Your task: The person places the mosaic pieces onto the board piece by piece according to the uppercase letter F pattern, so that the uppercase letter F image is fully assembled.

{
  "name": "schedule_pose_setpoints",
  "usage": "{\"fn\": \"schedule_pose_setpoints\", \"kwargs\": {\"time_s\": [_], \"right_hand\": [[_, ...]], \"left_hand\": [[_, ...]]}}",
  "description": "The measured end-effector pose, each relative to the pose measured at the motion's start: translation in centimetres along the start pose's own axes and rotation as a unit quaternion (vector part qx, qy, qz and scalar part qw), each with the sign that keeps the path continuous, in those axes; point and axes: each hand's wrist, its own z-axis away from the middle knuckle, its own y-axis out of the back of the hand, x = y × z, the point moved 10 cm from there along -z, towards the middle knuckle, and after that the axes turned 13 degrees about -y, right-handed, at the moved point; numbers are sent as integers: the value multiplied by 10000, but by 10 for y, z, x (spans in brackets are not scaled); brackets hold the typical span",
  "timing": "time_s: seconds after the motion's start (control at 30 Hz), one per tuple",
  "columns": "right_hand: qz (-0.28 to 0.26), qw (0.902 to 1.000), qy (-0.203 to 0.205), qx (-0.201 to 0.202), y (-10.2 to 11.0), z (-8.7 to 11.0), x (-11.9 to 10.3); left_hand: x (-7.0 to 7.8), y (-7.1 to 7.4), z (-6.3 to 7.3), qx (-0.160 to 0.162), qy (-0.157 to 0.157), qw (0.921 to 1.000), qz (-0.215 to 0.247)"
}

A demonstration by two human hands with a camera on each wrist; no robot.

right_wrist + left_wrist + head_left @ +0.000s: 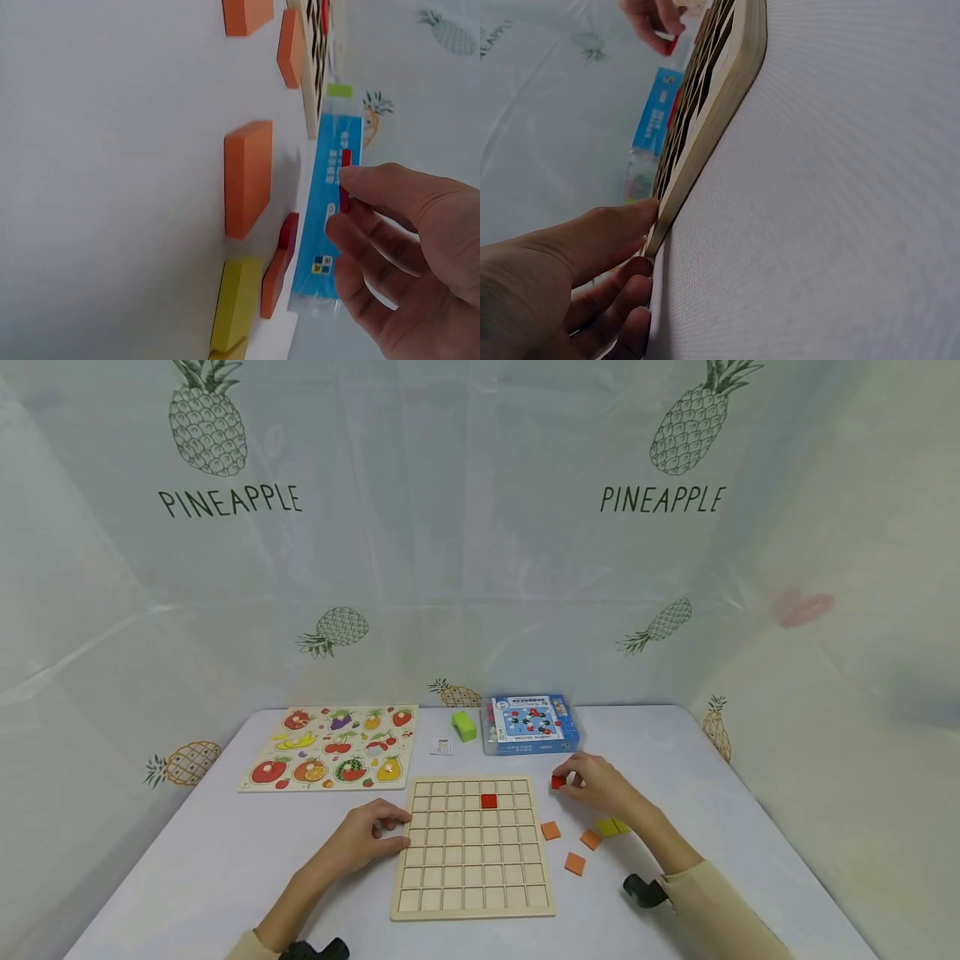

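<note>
A wooden grid board lies flat on the white table, with one red square tile in a cell of its second row. At the board's left edge, the thumb and fingertips of my left hand touch the rim; the fingers are only loosely bent. My right hand pinches another red square tile between thumb and fingers, to the right of the board's upper corner. Orange tiles and yellow tiles lie below that hand. One more red tile shows on the table in the right wrist view.
A fruit picture board lies at the back left. Behind the grid board are a green block, a small printed card and a blue-and-white boxed set. A pineapple-print curtain hangs behind the table.
</note>
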Motion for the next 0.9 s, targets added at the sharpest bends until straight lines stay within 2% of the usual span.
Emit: {"fn": "schedule_pose_setpoints", "kwargs": {"time_s": [0.17, 0.37, 0.7, 0.9], "right_hand": [[130, 9995, 288, 14, -4, 2, -14], [48, 9990, 411, -148, -12, 1, -29], [65, 9959, 836, -335, -24, 0, -61], [36, 9944, 916, -526, -32, -4, -78]], "left_hand": [[0, 0, 0, -14, -16, 10000, 15], [0, -1, 0, -18, -31, 10000, 44], [-1, -1, 1, -28, 33, 10000, 82], [-3, -1, 0, -26, 59, 10000, 19]]}}
